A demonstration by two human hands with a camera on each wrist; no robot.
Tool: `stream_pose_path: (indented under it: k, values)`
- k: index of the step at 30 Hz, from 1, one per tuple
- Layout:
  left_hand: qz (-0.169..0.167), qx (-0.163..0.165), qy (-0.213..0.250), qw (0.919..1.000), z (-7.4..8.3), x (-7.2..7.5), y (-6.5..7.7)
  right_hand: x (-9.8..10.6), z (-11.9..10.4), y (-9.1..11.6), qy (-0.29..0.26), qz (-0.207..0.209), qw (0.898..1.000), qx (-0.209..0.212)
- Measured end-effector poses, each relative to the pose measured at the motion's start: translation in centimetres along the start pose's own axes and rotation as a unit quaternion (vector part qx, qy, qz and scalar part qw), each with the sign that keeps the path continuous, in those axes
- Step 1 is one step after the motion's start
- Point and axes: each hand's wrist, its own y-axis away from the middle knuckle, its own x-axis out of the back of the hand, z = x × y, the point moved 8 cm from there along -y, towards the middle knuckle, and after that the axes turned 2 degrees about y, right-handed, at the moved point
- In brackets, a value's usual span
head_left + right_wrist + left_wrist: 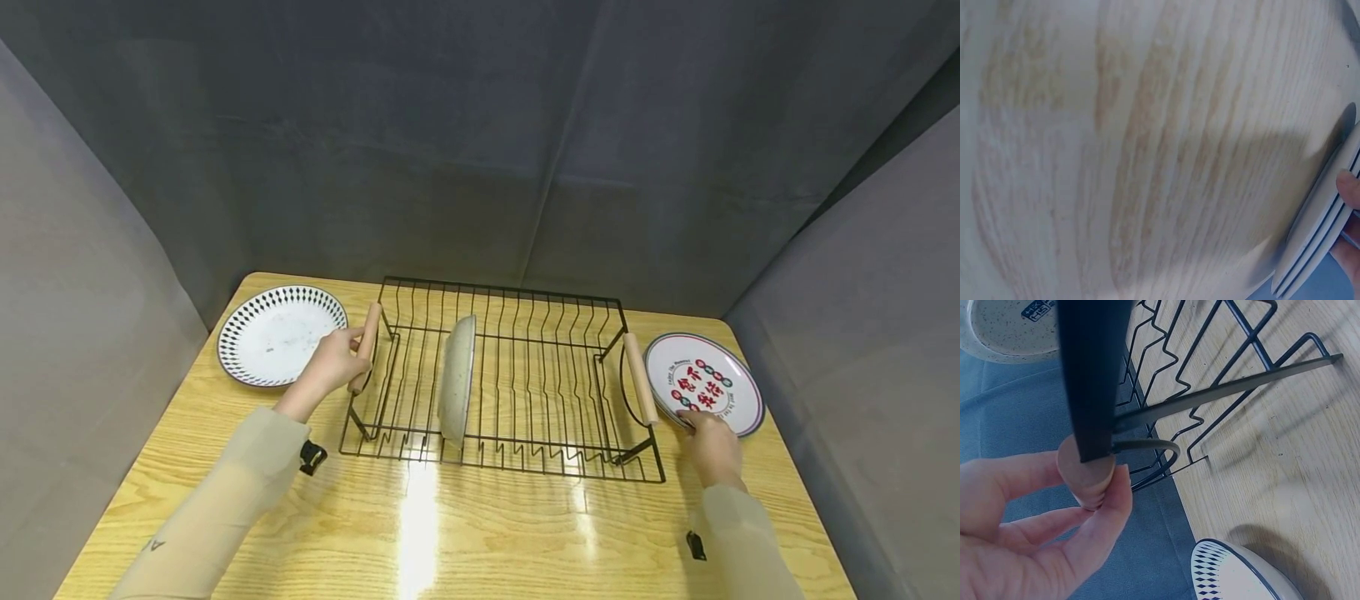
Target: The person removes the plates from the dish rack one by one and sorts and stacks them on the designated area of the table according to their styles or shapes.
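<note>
My left hand (332, 367) holds the left wooden handle (365, 348) of a black wire dish rack (525, 440). In the left wrist view, thumb and fingers (1107, 515) close around that handle's end. A speckled plate or shallow bowl (457, 383) stands on edge in the rack's left part. At the right, my right hand (714, 450) pinches the near rim of a white plate (731, 362) with red lettering. The right wrist view shows this plate (1319, 234) edge-on, fingers at its rim; whether it is lifted cannot be told.
A white plate (281, 342) with a black diamond border lies left of the rack, beside my left hand. The rack's right wooden handle (640, 379) is close to the lettered plate. Dark cloth (480, 142) hangs behind the wooden table (495, 533), with grey panels at both sides.
</note>
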Motion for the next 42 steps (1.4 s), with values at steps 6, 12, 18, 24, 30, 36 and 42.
stream_pose_path:
  k: [6, 12, 18, 24, 30, 36, 42]
  values:
    - [0.001, 0.001, -0.001, 1.0, 0.0, 0.0, -0.1, -0.1, -0.2, 0.0, 0.003, -0.017, 1.0, -0.008]
    - [0.002, -0.001, -0.002, 1.0, 0.0, 0.0, 0.0, -0.2, -0.3, -0.2, -0.001, -0.06, 0.998, -0.004]
    - [0.008, -0.008, 0.003, 0.9999, 0.1, 0.1, 0.1, 0.4, -0.4, -0.5, -0.048, -0.136, 0.989, -0.042]
    - [0.02, -0.016, 0.002, 0.9997, 0.2, 0.1, 0.1, 3.2, -0.9, -1.7, -0.135, -0.094, 0.981, -0.1]
    - [0.027, -0.024, 0.004, 0.9994, 0.3, 0.2, 0.1, 5.2, -1.2, -3.1, -0.273, -0.064, 0.94, -0.194]
    - [0.018, -0.02, 0.018, 0.9995, 0.2, 0.1, 0.2, 8.0, -4.5, -3.9, -0.35, -0.076, 0.915, -0.185]
    - [0.013, -0.019, 0.024, 0.9995, 0.2, 0.0, 0.2, 10.9, -9.9, -4.3, -0.364, -0.105, 0.919, -0.113]
